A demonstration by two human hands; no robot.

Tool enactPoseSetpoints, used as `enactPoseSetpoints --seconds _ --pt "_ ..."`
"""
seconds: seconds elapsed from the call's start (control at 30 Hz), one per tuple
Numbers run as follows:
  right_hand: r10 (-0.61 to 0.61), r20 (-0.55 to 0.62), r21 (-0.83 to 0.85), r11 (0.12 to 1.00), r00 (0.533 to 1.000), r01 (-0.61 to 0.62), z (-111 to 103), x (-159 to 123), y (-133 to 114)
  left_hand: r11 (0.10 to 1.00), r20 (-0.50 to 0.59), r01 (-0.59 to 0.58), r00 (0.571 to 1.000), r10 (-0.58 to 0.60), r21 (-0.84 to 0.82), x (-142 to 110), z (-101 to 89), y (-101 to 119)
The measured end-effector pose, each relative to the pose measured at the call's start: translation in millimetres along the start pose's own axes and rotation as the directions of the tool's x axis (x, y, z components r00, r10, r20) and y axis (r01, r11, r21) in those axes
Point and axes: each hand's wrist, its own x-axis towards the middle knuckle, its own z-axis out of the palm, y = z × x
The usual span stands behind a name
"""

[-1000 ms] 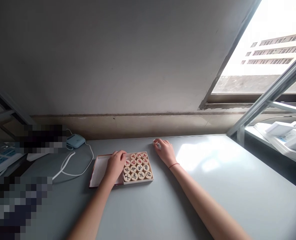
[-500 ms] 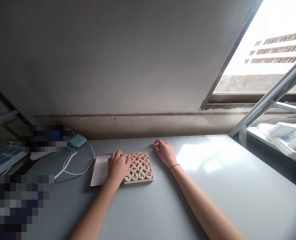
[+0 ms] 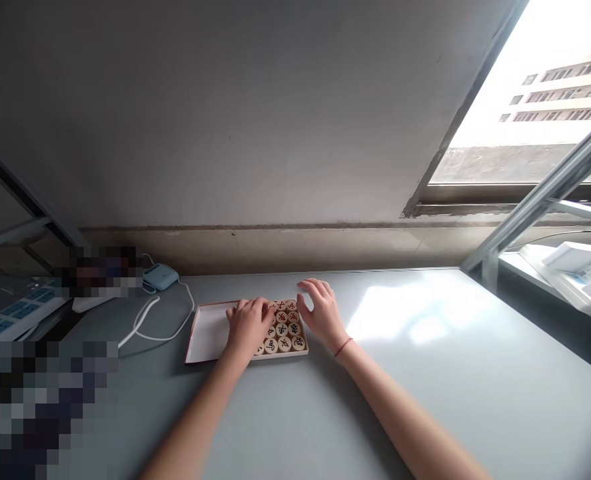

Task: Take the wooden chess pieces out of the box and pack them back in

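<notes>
A shallow box (image 3: 200, 332) with a red rim and a white bottom lies on the grey table (image 3: 425, 373). Its right half holds several round wooden chess pieces (image 3: 286, 329) with red or black characters. My left hand (image 3: 248, 323) lies palm down on the left pieces, fingers stretched over them. My right hand (image 3: 320, 310) hovers at the box's right edge, fingers spread, thumb near the top right pieces. I see nothing held in either hand.
A small blue device (image 3: 160, 275) with a white cable (image 3: 145, 320) sits at the back left, beside a power strip (image 3: 5, 317). The wall rises just behind the table. White boxes (image 3: 575, 257) stand on the window ledge at right.
My right hand left the table's far edge and came back to the box's right side with fingers spread. My left hand slid right, covering more pieces.
</notes>
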Motion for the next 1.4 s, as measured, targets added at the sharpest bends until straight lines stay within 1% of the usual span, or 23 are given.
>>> enactPoseSetpoints --seconds 0.07,0.1,0.17,0.23,0.3,0.37,0.43,0.5,0.57,0.6,0.67,0.73,0.8,0.83,0.93,1.0,1.03,1.1,1.17,1.2,1.27,1.3,1.4 --pt "-0.076 0.044 0.035 0.997 0.996 0.075 -2 1 -7 0.999 -0.034 -0.003 0.999 0.002 -0.038 0 -1.8 0" --pt "-0.118 0.064 0.057 0.992 0.991 0.115 -3 1 -10 0.996 -0.059 -0.01 0.998 0.005 -0.089 0 -3.2 1" --pt "-0.187 0.089 0.1 0.979 0.978 0.178 -3 1 -15 0.962 -0.09 -0.029 0.996 0.005 -0.271 -1 -6.7 2" --pt "-0.222 0.096 0.129 0.969 0.97 0.209 -3 1 -19 0.87 -0.077 -0.026 0.997 -0.014 -0.492 -4 -9.7 4" --pt "-0.231 0.085 0.147 0.965 0.969 0.217 -2 1 -22 0.776 -0.033 0.011 0.999 -0.04 -0.631 -7 -10.9 5" --pt "-0.233 0.074 0.168 0.961 0.97 0.218 -2 0 -26 0.715 0.0 0.043 0.998 -0.06 -0.698 -9 -9.9 5" --pt "-0.238 0.073 0.187 0.957 0.969 0.221 -2 -1 -28 0.678 0.019 0.058 0.998 -0.066 -0.732 -9 -7.2 5" --pt "-0.237 0.073 0.184 0.958 0.969 0.221 -3 0 -26 0.648 0.013 0.062 0.997 -0.08 -0.759 -9 -4.3 5" --pt "-0.207 0.04 0.159 0.967 0.978 0.198 -5 2 -20 0.617 -0.012 0.054 0.995 -0.103 -0.785 -9 -2.0 4" --pt "-0.165 0.008 0.142 0.977 0.986 0.162 -6 4 -14 0.597 -0.029 0.047 0.993 -0.117 -0.801 -9 -1.3 3" --pt "-0.025 -0.082 0.097 0.995 0.996 0.033 -10 6 3 0.552 -0.053 0.035 0.988 -0.142 -0.833 -8 -0.7 1" --pt "0.145 -0.148 0.031 0.989 0.978 -0.142 -13 7 24 0.525 -0.058 0.037 0.985 -0.164 -0.85 -8 -0.4 -1" --pt "0.274 -0.141 -0.059 0.957 0.951 -0.285 -15 4 45 0.528 -0.04 0.065 0.982 -0.185 -0.847 -7 0.2 -3" --pt "0.313 -0.12 -0.096 0.941 0.942 -0.325 -14 2 54 0.533 -0.026 0.082 0.981 -0.193 -0.842 -7 0.9 -4" --pt "0.353 -0.057 -0.143 0.923 0.934 -0.357 -10 -4 69 0.544 0.005 0.113 0.981 -0.196 -0.832 -7 3.1 -5" --pt "0.352 -0.043 -0.147 0.924 0.935 -0.354 -8 -4 68 0.575 -0.007 0.093 0.986 -0.169 -0.813 -8 3.5 -4" --pt "0.352 -0.046 -0.153 0.922 0.935 -0.354 -8 -4 64 0.61 -0.029 0.068 0.989 -0.148 -0.79 -9 3.0 -3" --pt "0.328 -0.045 -0.129 0.935 0.944 -0.331 -10 0 49 0.712 -0.093 -0.002 0.992 -0.089 -0.702 -11 1.5 -1" --pt "0.263 0.012 -0.011 0.965 0.965 -0.263 -13 5 26 0.811 -0.165 -0.092 0.986 -0.006 -0.578 -13 -0.1 0" --pt "0.219 0.059 0.098 0.97 0.974 -0.224 -14 6 13 0.845 -0.193 -0.134 0.98 0.037 -0.518 -14 -0.7 1" --pt "0.122 0.184 0.279 0.945 0.975 -0.171 -17 7 -14 0.877 -0.232 -0.209 0.966 0.115 -0.432 -15 -1.4 1" --pt "0.086 0.221 0.332 0.93 0.972 -0.158 -17 6 -26 0.884 -0.243 -0.235 0.959 0.145 -0.403 -15 -1.8 2" --pt "0.054 0.256 0.405 0.901 0.965 -0.157 -17 3 -53 0.901 -0.259 -0.27 0.948 0.186 -0.341 -17 -4.0 3"
